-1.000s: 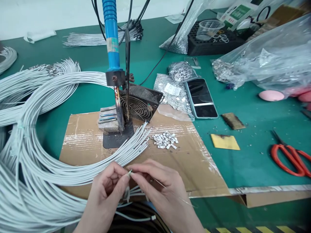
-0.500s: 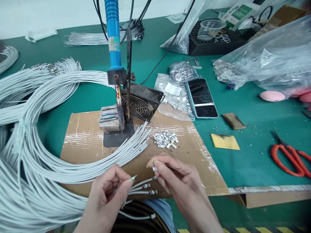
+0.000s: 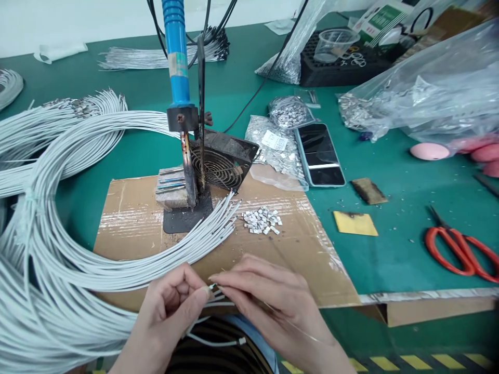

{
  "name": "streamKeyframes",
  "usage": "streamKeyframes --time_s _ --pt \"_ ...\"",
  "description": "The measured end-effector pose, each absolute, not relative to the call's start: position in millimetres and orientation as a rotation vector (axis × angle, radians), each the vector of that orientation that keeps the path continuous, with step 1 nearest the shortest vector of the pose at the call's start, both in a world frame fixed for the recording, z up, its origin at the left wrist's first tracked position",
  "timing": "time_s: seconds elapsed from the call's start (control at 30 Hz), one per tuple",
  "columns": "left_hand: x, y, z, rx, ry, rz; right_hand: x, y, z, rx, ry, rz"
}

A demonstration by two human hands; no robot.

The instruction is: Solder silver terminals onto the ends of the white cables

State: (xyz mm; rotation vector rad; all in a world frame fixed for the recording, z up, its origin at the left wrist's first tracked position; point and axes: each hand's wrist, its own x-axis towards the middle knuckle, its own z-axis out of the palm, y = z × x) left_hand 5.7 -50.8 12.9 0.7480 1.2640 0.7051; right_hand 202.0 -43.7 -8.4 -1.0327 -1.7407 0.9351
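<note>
My left hand [image 3: 173,306] pinches a white cable [image 3: 211,287] close to its end, between thumb and bent forefinger. The fingertips of my right hand [image 3: 268,298] are pressed together right at that cable's tip. The small white connector piece seen in them a moment ago is now mostly hidden by the fingers. A thin, pale strand [image 3: 300,331] runs across the back of my right hand. Below the hands, another cable ends in a small connector [image 3: 241,341] over the lap. A pile of small white connector pieces [image 3: 261,221] lies on the cardboard [image 3: 300,254] beyond.
A soldering iron [image 3: 180,78] with a blue handle stands upright behind, next to a small fan [image 3: 222,161]. Bundled white cables [image 3: 50,228] fill the left side. A phone [image 3: 320,156], bags of parts [image 3: 275,143], a yellow sponge [image 3: 354,224] and red scissors [image 3: 454,249] lie rightward.
My right hand has moved left, bringing its fingertips and the small connector piece to the cable tip in my left hand. The left hand keeps its pinch. The view has shifted slightly.
</note>
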Motion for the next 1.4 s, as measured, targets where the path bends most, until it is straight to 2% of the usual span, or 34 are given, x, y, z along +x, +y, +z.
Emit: streamKeyframes --time_s 0.27,0.43,0.53,0.67,0.8,1.23,1.4 --pt "4 -49 13 0.597 1.18 0.585 206 -44 -3 -0.949 -1.914 0.728" --pt "4 -49 16 0.617 1.239 0.653 226 -46 -18 -1.18 -1.534 0.599" --pt "3 -47 18 0.582 1.293 0.689 227 -46 -26 -1.262 -1.291 0.738" --pt "5 -46 17 0.638 1.268 0.749 202 -47 -27 -1.177 -1.224 1.079" --pt "7 -48 14 0.731 1.248 0.775 181 -48 -19 -1.107 -1.181 1.269" --pt "9 -49 11 0.768 1.263 0.8 175 -51 -16 -1.101 -1.139 1.285" --pt "10 -61 -3 1.152 1.437 0.895 175 -50 -14 -1.145 -1.146 1.263"
